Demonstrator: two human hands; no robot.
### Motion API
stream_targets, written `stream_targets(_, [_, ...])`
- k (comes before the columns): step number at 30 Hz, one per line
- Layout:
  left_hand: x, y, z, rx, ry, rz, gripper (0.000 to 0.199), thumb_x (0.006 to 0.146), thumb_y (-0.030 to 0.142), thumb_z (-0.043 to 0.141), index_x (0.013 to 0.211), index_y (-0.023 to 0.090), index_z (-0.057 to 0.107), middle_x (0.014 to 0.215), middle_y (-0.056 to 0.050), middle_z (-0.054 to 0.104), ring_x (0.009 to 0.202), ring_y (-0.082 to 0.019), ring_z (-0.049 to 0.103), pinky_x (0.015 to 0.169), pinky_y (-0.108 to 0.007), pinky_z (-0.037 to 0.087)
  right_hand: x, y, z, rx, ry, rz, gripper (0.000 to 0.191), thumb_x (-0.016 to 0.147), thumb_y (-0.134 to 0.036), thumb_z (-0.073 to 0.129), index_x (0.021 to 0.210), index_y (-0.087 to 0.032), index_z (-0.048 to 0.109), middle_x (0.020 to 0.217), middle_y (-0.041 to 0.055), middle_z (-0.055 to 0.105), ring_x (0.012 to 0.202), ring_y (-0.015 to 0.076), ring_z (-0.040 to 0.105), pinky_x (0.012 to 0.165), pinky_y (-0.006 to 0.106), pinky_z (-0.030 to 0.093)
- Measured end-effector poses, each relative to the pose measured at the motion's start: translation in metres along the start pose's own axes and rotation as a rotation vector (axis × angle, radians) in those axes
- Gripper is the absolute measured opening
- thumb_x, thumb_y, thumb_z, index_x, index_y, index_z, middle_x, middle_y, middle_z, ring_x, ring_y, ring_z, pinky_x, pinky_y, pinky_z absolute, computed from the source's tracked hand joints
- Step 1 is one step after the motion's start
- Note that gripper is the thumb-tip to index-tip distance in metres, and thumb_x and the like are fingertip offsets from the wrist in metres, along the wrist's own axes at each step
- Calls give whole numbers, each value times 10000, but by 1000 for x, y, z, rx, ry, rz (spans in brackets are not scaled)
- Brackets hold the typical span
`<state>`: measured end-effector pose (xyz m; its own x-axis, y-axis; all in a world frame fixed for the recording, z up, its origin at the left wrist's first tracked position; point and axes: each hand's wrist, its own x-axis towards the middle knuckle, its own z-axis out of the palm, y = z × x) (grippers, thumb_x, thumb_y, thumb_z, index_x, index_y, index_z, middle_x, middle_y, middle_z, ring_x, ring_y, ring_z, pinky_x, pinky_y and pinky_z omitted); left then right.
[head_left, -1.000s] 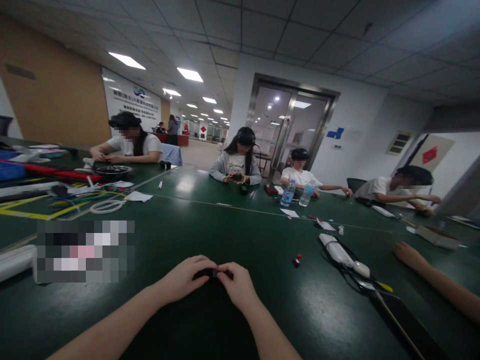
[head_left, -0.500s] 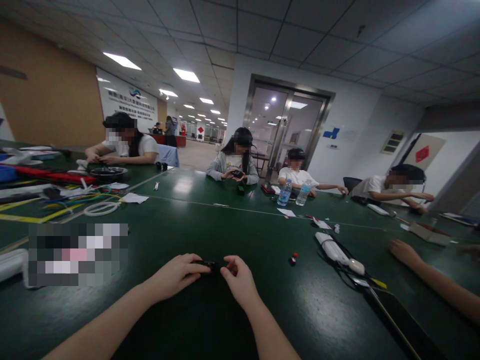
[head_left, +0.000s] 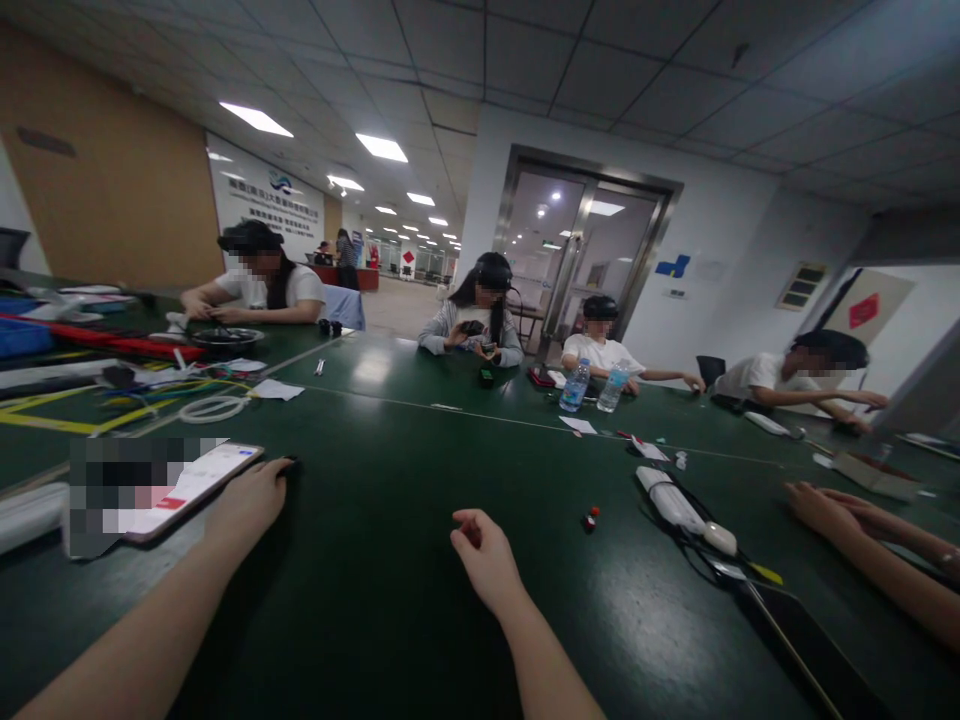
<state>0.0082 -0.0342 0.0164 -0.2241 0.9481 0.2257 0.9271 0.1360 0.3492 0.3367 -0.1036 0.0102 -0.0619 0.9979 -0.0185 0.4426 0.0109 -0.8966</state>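
My left hand (head_left: 251, 498) is over the left part of the table, right beside a lit smartphone (head_left: 187, 490). Its fingers are closed on a small black object (head_left: 293, 465); only a dark end shows past the fingertips, so its kind is unclear. My right hand (head_left: 484, 560) rests near the middle of the table, loosely curled. A gap shows between its thumb and index finger, with nothing visible in it. Some way to its right lies a small red and black item (head_left: 590, 519).
The green table (head_left: 390, 630) carries a white power strip (head_left: 670, 498) with black cables at right, two water bottles (head_left: 575, 386) farther off, and coiled white tubing (head_left: 215, 408) at left. A co-worker's hands (head_left: 832, 512) rest at the right edge. Several people sit around the table.
My left hand has moved left, away from my right hand, carrying the small black object toward the smartphone. My right hand has stayed nearly in place. The co-worker's hands at right have come together.
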Motion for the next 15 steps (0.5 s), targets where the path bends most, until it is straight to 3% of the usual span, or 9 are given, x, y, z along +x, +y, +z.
stream_targets(5, [0, -3, -2, 44, -14, -55, 427, 852, 214, 275, 1186, 59, 492, 1235, -208, 505, 1096, -314, 510, 892, -422, 397, -1, 1, -1, 22, -19, 5, 258, 791, -233, 493, 1040, -251, 554, 986, 6, 573, 902, 171, 568, 755, 302, 477])
stream_targets(15, [3, -8, 0, 86, -14, -112, 449, 872, 277, 249, 1220, 80, 451, 1262, -172, 491, 1096, -281, 512, 910, -376, 392, -3, -3, -2, 4, -43, 22, 248, 798, -219, 489, 1032, -256, 563, 998, 2, 578, 919, 168, 563, 773, 305, 472])
